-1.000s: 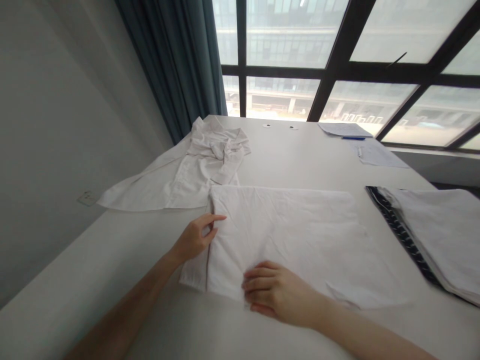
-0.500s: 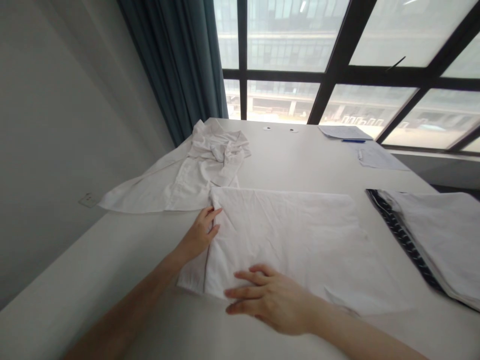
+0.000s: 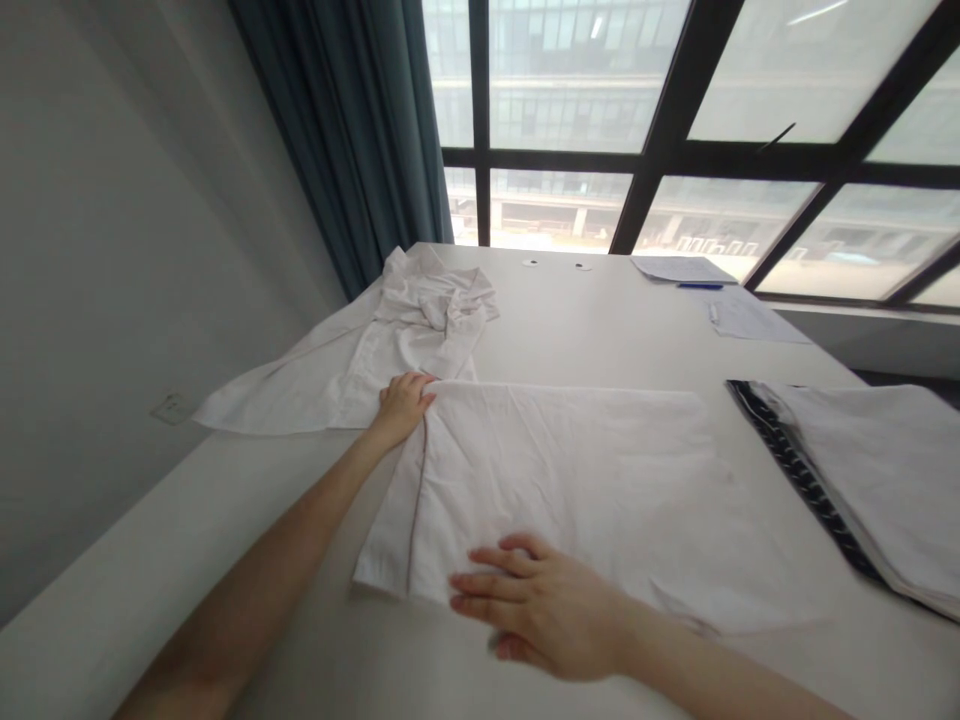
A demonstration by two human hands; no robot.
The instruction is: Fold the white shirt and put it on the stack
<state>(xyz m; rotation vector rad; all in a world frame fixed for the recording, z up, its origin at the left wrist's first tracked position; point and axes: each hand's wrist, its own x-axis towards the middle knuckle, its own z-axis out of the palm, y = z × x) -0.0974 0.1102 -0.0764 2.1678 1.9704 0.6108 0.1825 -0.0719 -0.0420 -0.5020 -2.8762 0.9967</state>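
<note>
A white garment (image 3: 555, 470) lies folded into a broad rectangle in front of me, with a fold line running down near its left edge. My left hand (image 3: 405, 408) is at its far left corner, fingers bent and close together over the fabric; the fingertips are partly hidden. Over the near edge, my right hand (image 3: 536, 605) rests with its fingers spread, palm down on the cloth. Just beyond my left hand is a crumpled white shirt (image 3: 420, 320), its lower part spread out to the left.
On the right, white folded cloth (image 3: 885, 460) lies on a black patterned piece (image 3: 802, 485). Papers (image 3: 682, 268) and a blue pen (image 3: 700, 287) are at the back right of the white table (image 3: 570, 330). A dark curtain (image 3: 360, 140) and wall border the left side.
My left hand has moved away from me along the garment's left edge to its far corner. My right hand has stayed nearly in place, its thumb now showing more.
</note>
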